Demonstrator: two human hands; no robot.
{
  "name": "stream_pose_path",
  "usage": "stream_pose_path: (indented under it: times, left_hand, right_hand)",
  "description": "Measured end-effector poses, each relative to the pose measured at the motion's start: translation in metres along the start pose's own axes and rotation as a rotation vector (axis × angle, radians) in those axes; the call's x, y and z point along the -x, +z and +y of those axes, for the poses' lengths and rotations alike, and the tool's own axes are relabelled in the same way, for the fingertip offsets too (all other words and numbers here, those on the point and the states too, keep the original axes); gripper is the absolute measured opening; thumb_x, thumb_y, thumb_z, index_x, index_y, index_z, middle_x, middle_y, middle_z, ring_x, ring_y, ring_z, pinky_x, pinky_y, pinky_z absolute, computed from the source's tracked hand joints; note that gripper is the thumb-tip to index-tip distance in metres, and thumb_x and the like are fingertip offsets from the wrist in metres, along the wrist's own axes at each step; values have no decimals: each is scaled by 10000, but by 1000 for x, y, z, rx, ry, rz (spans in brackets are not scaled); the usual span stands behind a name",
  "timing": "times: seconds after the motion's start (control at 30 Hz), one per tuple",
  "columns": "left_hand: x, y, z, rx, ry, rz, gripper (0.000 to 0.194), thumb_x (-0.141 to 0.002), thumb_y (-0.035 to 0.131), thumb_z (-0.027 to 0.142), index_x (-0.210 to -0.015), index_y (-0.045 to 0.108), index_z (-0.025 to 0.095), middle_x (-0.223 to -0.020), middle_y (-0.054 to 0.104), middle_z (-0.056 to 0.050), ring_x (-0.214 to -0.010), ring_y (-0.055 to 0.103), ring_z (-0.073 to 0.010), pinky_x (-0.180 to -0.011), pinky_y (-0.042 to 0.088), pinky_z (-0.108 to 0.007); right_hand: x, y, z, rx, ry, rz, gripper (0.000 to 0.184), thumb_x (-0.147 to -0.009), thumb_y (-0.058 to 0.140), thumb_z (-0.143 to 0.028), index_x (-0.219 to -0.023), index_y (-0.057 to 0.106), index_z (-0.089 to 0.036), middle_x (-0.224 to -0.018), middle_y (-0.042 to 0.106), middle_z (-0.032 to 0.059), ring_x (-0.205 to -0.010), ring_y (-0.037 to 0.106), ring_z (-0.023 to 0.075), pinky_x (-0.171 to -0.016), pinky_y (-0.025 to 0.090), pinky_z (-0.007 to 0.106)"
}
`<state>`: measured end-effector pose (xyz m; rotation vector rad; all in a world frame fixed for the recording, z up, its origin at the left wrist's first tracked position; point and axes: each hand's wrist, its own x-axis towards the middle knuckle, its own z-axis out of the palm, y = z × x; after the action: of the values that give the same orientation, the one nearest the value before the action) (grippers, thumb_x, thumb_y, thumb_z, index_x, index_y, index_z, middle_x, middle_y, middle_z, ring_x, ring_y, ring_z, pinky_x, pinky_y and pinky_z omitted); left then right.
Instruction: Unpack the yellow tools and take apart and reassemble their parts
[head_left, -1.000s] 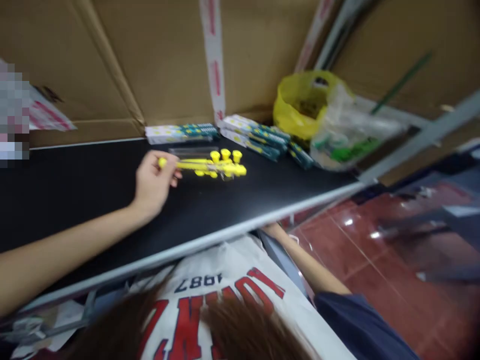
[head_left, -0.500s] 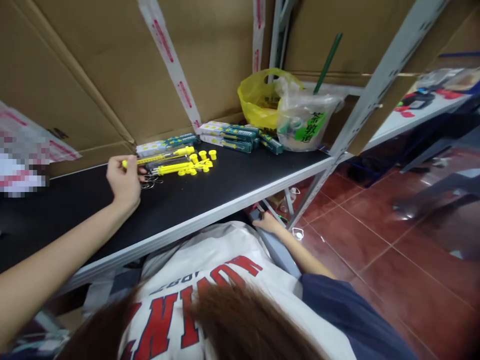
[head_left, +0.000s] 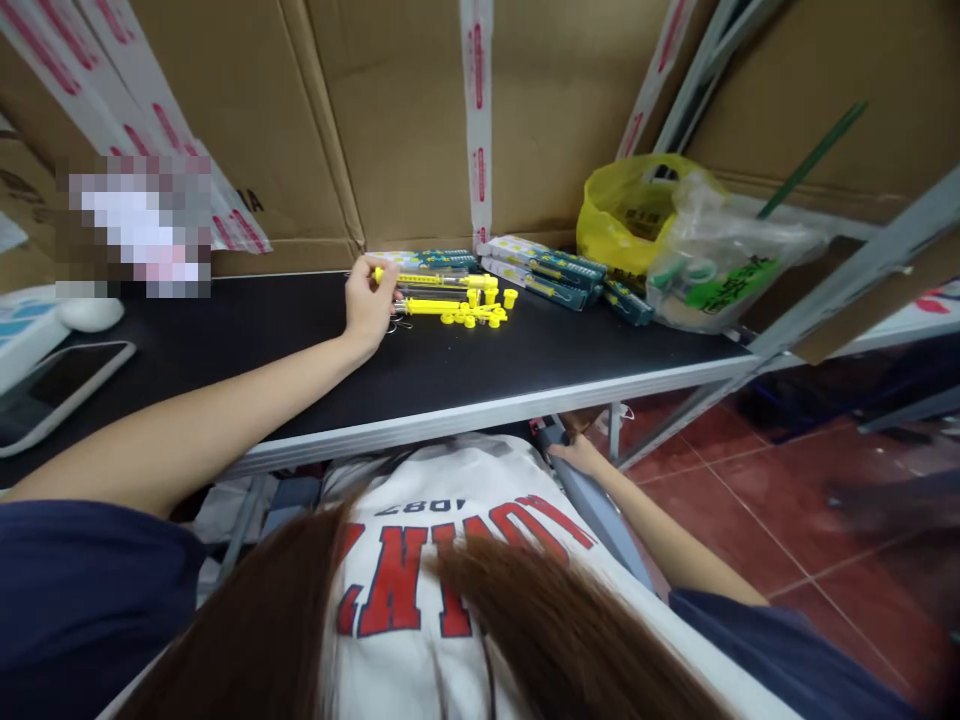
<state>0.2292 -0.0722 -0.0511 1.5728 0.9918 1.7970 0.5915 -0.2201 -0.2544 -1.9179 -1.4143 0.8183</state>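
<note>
My left hand (head_left: 369, 305) is closed around the left end of a thin yellow syringe-like tool (head_left: 431, 281) with dark markings along its barrel. Beneath it lies another yellow tool (head_left: 427, 307), with metal wire loops (head_left: 401, 323) beside my fingertips. Several small yellow caps (head_left: 480, 317) are scattered just to the right. Below the table edge, my right hand (head_left: 581, 455) is wrapped over the front of a grey chair armrest (head_left: 600, 515); part of its fingers is hidden.
Green and white boxes (head_left: 536, 272) are stacked against the cardboard wall (head_left: 405, 120). A yellow plastic bag (head_left: 626, 215) and a clear bag with a drink cup (head_left: 720, 280) stand at the right. A phone (head_left: 64, 390) lies at the left on the black tabletop (head_left: 465, 370).
The camera view has turned to the left, bringing the phone into sight. My left hand still holds the yellow syringe-like tool above the others, and my right hand stays at the armrest.
</note>
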Motion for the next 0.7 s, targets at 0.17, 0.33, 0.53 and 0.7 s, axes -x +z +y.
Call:
stream_pose_path:
  times: [0.17,0.33,0.53,0.7]
  left_hand:
    - [2,1,2,13,4,-26,389,-774,654,539,-840,489,193,-589,503,51,-492,497,-72,-395,317,-170]
    - [6,4,9,7,-54,-31,314,-795,647,467,-827,490,197,-587,502,50,-455,473,-75,-387,302,-171]
    - [11,2,11,39,-41,-57,244,-790,639,405,-820,516,197,-608,509,41,-479,491,-93,-405,334,-181]
    - [15,-4,15,34,-92,-107,217,-780,647,377,-821,539,194,-602,530,31,-468,491,-95,-393,327,-178]
  right_hand:
    - [6,-3,-7,51,47,-40,475,-617,678,-280,-1030,638,-49,-799,672,89,-792,609,235,-749,483,352]
    - [11,-6,-18,146,52,-61,396,-672,618,-261,-1013,637,-61,-807,680,88,-800,628,234,-733,494,334]
    - [37,-8,-51,454,50,-6,409,-718,626,-283,-1069,630,-73,-997,667,217,-977,615,342,-837,448,427]
    - [91,-42,-146,580,-432,-404,296,-851,543,-366,-1047,647,-169,-1014,679,139,-906,629,254,-806,450,343]
